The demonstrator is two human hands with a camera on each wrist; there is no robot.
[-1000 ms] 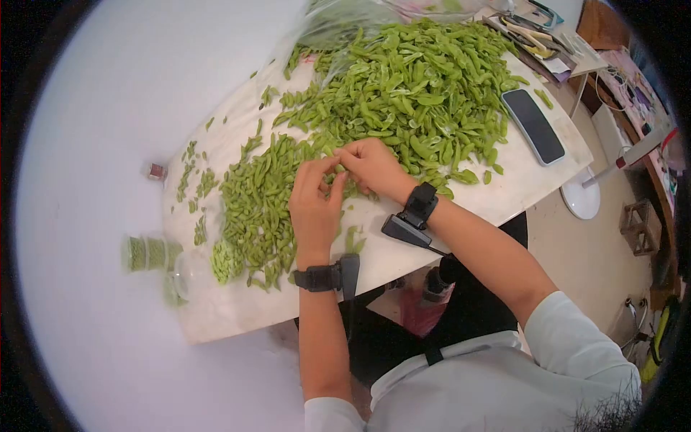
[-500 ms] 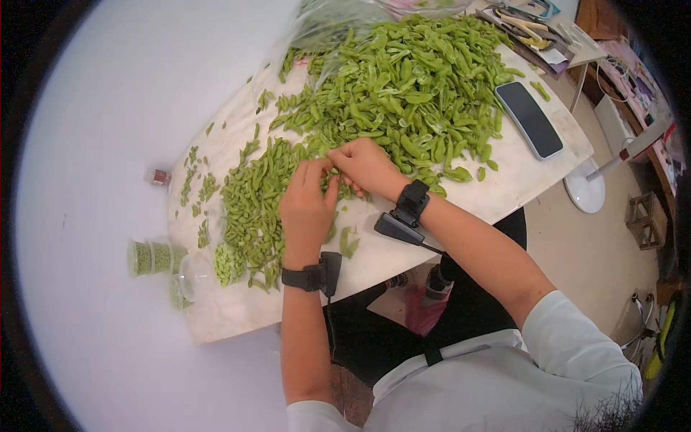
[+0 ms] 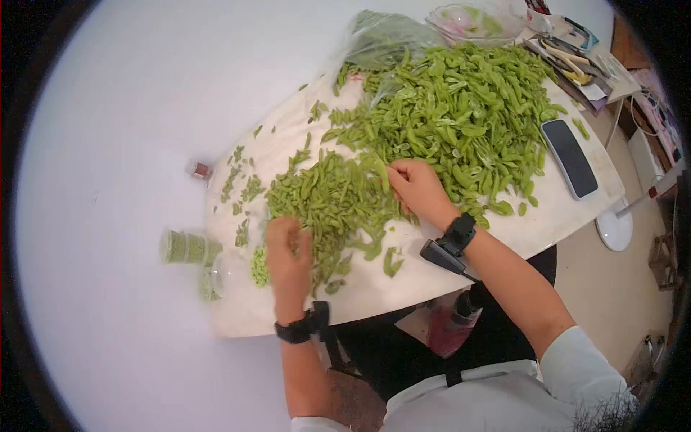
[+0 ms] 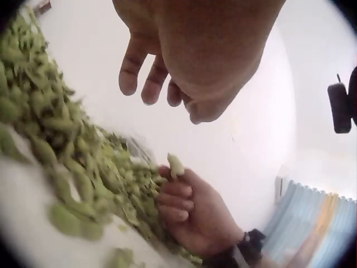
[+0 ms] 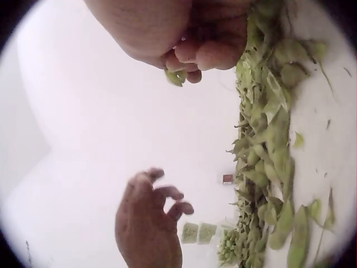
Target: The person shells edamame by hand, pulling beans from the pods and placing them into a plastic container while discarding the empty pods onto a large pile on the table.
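Between thumb and index finger, my right hand (image 3: 425, 191) pinches a green soybean pod (image 4: 175, 166), with its other fingers curled in. A bit of that pod shows below the fingertips in the right wrist view. My left hand (image 3: 288, 263), blurred, is over the near left side of the table beside shelled beans (image 3: 260, 266). Its fingers are loosely bent and spread in the right wrist view, with nothing visible in them. A heap of unopened pods (image 3: 324, 191) lies between the hands. Beyond the right hand spreads a larger heap of bright green pods (image 3: 468, 108).
Tubs of beans (image 3: 191, 248) and a clear container (image 3: 227, 273) are at the left edge. A phone (image 3: 570, 158) lies at the right. A plastic bag (image 3: 389, 43) and a glass bowl (image 3: 475, 25) stand at the back, with tools (image 3: 572, 61) on a side table.
My hands were together over the pods; the left has moved away to the left and nearer my body, toward the shelled beans. The right still pinches. The head view has shifted.
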